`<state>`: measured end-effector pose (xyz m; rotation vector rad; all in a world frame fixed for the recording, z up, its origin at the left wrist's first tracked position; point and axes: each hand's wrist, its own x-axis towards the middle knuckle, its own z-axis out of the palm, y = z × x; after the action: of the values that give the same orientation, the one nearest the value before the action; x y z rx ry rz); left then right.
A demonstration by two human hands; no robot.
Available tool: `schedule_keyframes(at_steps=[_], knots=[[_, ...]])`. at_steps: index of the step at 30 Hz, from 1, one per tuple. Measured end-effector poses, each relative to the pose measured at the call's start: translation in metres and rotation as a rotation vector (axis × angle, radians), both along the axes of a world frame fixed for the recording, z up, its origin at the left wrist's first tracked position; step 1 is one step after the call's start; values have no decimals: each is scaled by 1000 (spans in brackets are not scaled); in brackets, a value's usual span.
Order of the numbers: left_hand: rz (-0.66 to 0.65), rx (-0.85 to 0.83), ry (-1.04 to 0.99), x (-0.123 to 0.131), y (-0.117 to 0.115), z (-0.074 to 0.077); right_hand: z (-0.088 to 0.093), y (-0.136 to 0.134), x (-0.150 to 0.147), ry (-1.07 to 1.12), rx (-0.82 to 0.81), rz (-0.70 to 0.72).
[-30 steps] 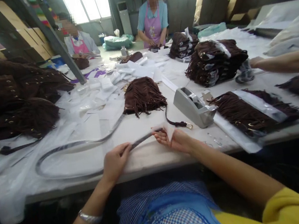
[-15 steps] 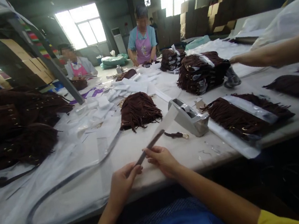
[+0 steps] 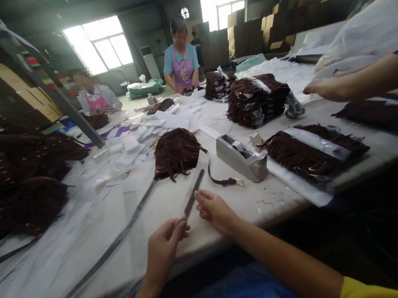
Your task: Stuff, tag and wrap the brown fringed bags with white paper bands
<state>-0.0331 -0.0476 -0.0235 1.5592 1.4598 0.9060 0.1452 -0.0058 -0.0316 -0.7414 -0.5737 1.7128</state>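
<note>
My left hand is closed on a dark strap, which points up and away with its free end above the table. My right hand pinches at the strap's right edge, a little farther up; a thin clear film seems to lie along it. Just beyond the strap's end lies a dark brown fringed bag. From this bag a long greyish strap, seemingly in clear plastic, runs down over the table's near edge. A short strap with a gold buckle lies right of my hands, beside a grey tape dispenser.
Wrapped fringed bags lie on the right, with a stack behind. Brown bags heap up at left. White papers and a slanted metal post are nearby. A co-worker's arm reaches in from the right; two people work opposite.
The view has shifted slightly. My right hand's fingertips have moved to the strap's edge, and the strap points up more steeply. The long strap's loop has straightened and slid over the table's edge.
</note>
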Motion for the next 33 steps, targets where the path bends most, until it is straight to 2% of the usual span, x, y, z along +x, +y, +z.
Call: schedule_keyframes(at_steps=[3,9,14,18,23,25,29,31,33], knots=[[6,-5,28,-4,0,0,3,7,1,67,-16,-109],[7,28,0,1,4,8,-6,-18,-22,-53,23,49],[16,16,-17,2,5,8,-6,-26,-25,-157,37,70],[-68,7,80,-7,1,6,-5,-19,-22,-97,-3,6],[-183,-26,353,-40,-25,2,-4,-6,-11,-24,-113,-167],[-148,-23,413,-61,-37,-1,-3,-2,-5,-30,-115,-188],[15,-10,531,-105,-56,-8,-1,6,9,-42,-108,-179],[30,-27,575,-118,-60,-8,0,10,14,-58,-93,-143],[23,-18,583,-120,-61,-3,0,13,19,-84,-70,-85]])
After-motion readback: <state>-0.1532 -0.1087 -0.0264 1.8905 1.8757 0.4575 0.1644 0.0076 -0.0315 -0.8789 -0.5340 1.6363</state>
